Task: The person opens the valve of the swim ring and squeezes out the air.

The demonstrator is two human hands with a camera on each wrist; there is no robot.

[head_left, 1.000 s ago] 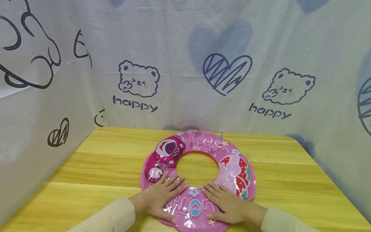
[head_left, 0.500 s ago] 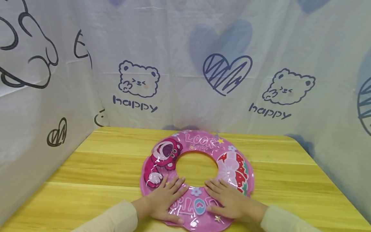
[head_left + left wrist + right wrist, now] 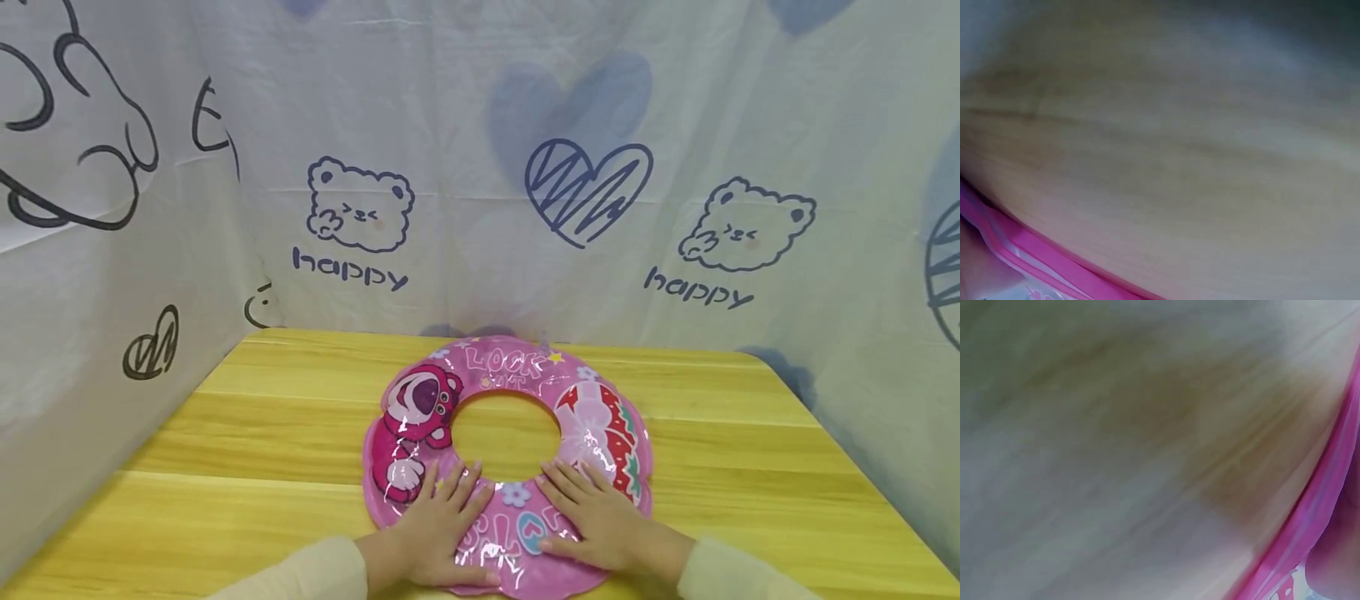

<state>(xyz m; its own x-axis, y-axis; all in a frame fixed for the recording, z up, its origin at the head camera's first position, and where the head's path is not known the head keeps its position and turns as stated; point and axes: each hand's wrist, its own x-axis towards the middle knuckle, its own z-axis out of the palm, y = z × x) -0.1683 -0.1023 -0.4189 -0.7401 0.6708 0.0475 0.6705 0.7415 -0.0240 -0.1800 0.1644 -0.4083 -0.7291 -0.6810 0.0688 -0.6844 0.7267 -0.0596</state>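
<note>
A pink inflatable swim ring [image 3: 510, 358] lies flat on the wooden table, printed with a bear at its left and strawberries at its right. My left hand [image 3: 435, 533] rests on the near left part of the ring, fingers spread and pointing away, thumb toward the middle. On the near right part lies my right hand [image 3: 600, 521], its fingers stretched toward the central hole. Each wrist view catches only a strip of the ring's pink edge [image 3: 1054, 256] and a blurred stretch of table, with a bit of hand at the lower corner.
The yellow wood-grain table [image 3: 225, 442] reaches back to a pale cloth [image 3: 465, 208] printed with bears and hearts. More of this cloth [image 3: 90, 275] hangs along the left side, and it also closes off the right. A small clear valve [image 3: 544, 340] stands up at the ring's far edge.
The ring has turned counterclockwise under my hands, its lettering, valve and strawberries shifting round to the left at the far side. Both hands have slid slightly to the right with the near part.
</note>
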